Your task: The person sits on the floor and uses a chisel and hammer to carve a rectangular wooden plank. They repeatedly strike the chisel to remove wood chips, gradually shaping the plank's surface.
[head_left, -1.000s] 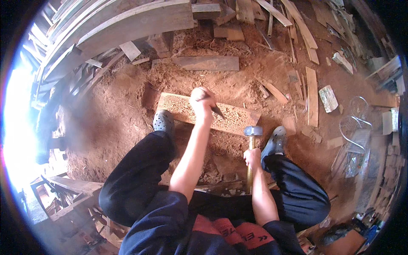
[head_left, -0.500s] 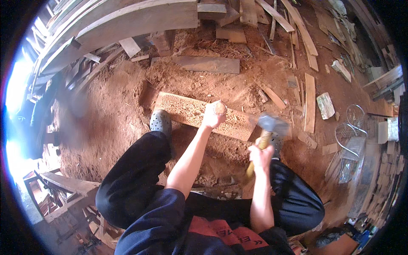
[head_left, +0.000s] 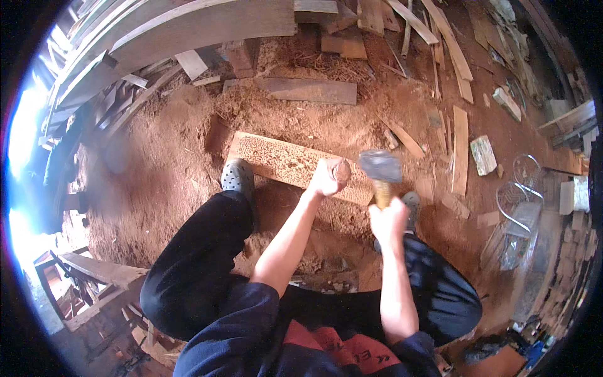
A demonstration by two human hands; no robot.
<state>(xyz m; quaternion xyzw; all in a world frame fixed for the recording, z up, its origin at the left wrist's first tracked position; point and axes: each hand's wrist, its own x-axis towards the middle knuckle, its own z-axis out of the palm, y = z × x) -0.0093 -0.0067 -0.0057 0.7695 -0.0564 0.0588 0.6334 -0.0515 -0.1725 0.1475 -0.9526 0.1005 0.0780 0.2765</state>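
A plank [head_left: 270, 156], its upper face pitted with many small gouge marks, lies aslant on the dirt between my feet. My left hand [head_left: 323, 179] is closed round an upright chisel [head_left: 341, 171] over the right part of this plank. Only the round wooden butt of the chisel shows; its blade is hidden beneath the fist. Just to the right, my right hand [head_left: 388, 218] grips a hammer [head_left: 380, 166] by its yellowish handle. The dark grey hammer head, blurred by motion, is beside the chisel's butt, with a small gap in this view.
My left foot, in a grey clog [head_left: 237, 178], rests against the plank's left end; my right clog [head_left: 411, 207] is near its right end. Large boards [head_left: 207, 28] are stacked at the far left. Wood strips [head_left: 460, 151] and a wire-framed object [head_left: 521, 195] lie on the right.
My right hand has swung the hammer up and leftward, closer to the chisel. My left hand has shifted a little to the right along the plank with the chisel.
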